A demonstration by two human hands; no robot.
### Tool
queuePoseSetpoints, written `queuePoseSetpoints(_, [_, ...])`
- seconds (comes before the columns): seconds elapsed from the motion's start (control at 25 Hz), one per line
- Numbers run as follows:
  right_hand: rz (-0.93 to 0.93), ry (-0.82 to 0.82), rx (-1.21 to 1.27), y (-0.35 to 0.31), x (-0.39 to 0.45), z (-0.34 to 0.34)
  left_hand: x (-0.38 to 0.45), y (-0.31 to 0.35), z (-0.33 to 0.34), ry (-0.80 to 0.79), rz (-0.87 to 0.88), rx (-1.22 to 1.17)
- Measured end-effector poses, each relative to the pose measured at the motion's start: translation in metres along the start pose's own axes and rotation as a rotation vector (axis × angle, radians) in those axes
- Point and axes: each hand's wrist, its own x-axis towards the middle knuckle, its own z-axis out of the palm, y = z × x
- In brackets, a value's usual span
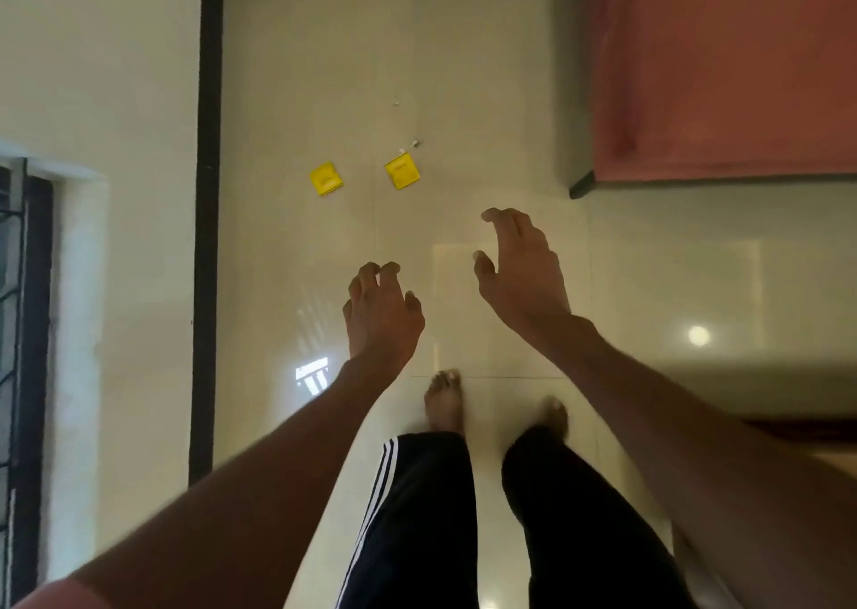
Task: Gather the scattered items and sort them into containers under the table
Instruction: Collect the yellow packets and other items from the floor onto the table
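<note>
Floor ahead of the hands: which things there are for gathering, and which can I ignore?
For the job:
left yellow packet
right yellow packet
small pale bits, too small to identify
left hand and right hand, both empty

Ignore:
pink-covered furniture
dark window grille

Left grip (pixel 382 312), right grip (pixel 521 267) empty, outstretched

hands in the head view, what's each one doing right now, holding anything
Left hand: open, fingers loosely curled, holding nothing.
Right hand: open, fingers spread and relaxed, holding nothing.
</note>
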Motion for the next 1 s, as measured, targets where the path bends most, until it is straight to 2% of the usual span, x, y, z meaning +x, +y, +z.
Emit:
queuePoseSetpoints(0.24, [-0.069, -0.185, -0.112, 0.001, 0.079, 0.036, 0.07, -0.015, 0.012, -0.081, -0.054, -0.001])
queuePoseSetpoints(0.36, [-0.144, -0.207, -0.169, -0.003, 0.144, 0.065, 0.143, -0.029, 0.016, -0.024, -0.056, 0.021])
queuePoseSetpoints(0.48, [-0.189, -0.269, -0.235, 0.018, 0.216, 0.139, 0.233, -0.062, 0.063, -0.013, -0.125, 0.04])
queuePoseSetpoints(0.56, [-0.207, -0.303, -0.269, 0.029, 0.232, 0.164, 0.259, -0.076, 0.075, -0.025, -0.154, 0.074])
queuePoseSetpoints(0.6, [-0.214, -0.326, -0.287, 0.042, 0.252, 0.199, 0.286, -0.091, 0.099, -0.034, -0.152, 0.091])
queuePoseSetpoints(0.68, [-0.213, -0.314, -0.293, 0.06, 0.291, 0.25, 0.334, -0.118, 0.133, 0.021, -0.196, 0.101])
queuePoseSetpoints(0.76, [-0.213, -0.321, -0.316, 0.074, 0.307, 0.272, 0.357, -0.13, 0.151, -0.015, -0.207, 0.111])
queuePoseSetpoints(0.8, [-0.193, -0.291, -0.312, 0.08, 0.326, 0.311, 0.386, -0.151, 0.171, -0.018, -0.198, 0.122])
queuePoseSetpoints(0.92, [-0.134, -0.13, -0.318, 0.088, 0.372, 0.387, 0.447, -0.2, 0.209, 0.11, -0.219, 0.082])
queuePoseSetpoints(0.96, [-0.115, -0.151, -0.341, 0.089, 0.374, 0.392, 0.454, -0.204, 0.21, 0.134, -0.21, 0.081])
queuePoseSetpoints(1.0, [-0.118, -0.183, -0.359, 0.089, 0.385, 0.425, 0.476, -0.225, 0.223, 0.152, -0.195, 0.097])
